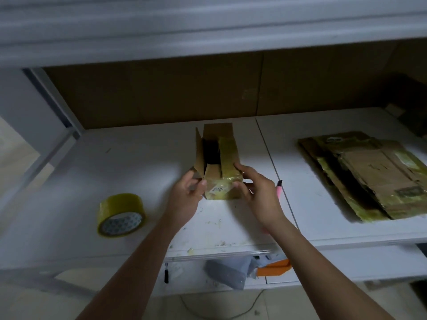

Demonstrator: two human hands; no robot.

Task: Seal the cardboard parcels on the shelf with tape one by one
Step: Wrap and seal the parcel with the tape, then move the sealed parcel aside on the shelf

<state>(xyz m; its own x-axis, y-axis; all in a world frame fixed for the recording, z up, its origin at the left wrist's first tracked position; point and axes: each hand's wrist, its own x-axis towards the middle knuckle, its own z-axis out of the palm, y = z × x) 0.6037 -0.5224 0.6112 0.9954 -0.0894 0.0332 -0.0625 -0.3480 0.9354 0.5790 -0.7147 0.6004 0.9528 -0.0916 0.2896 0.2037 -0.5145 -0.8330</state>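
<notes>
Left hand (184, 195): gripped the open cardboard box (218, 162) at its near left corner.
Right hand (256, 190): gripped its near right corner.
Risk: flaps might spring open, since the tape roll (121, 214) lay apart by the shelf (138, 158) front.

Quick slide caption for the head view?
Both hands steady an open box on the shelf; tape waits left.

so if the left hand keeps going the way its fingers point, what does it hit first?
The left hand already holds the small open cardboard box at its near-left corner; straight on it meets that box's raised left flap. Depth is hard to judge.
</notes>
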